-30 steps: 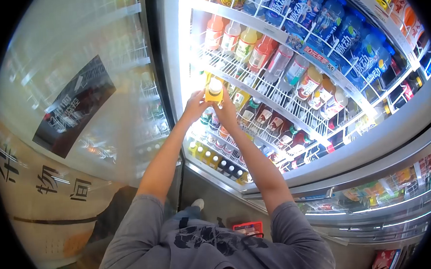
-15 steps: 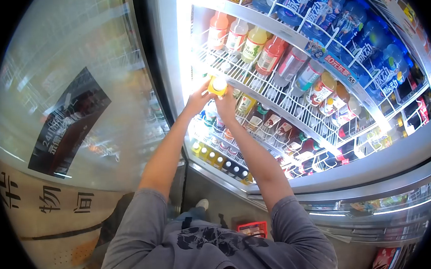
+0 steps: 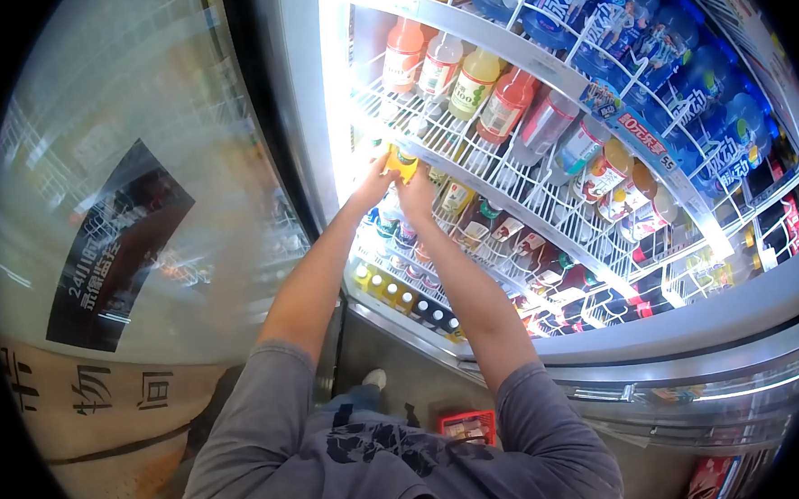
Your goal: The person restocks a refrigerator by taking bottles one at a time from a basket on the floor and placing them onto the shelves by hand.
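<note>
At the left end of the lit drinks fridge, both my hands are closed around a small yellow bottle. My left hand grips its left side, and my right hand holds it from the right and below. The bottle sits right at the front edge of a wire shelf; whether it touches the shelf I cannot tell. Its lower part is hidden by my fingers. Just above, on the tier behind, stand an orange bottle, a pale yellow-green bottle and a red bottle.
A glass door stands open on my left. Large blue-labelled bottles fill the upper right shelf. Yellow and dark bottles line the bottom shelf. A red basket is on the floor near my feet.
The yellow bottle has tipped in my hands, and its white cap, plain before, no longer shows clearly. My hands stay at nearly the same spot. The view has shifted slightly.
</note>
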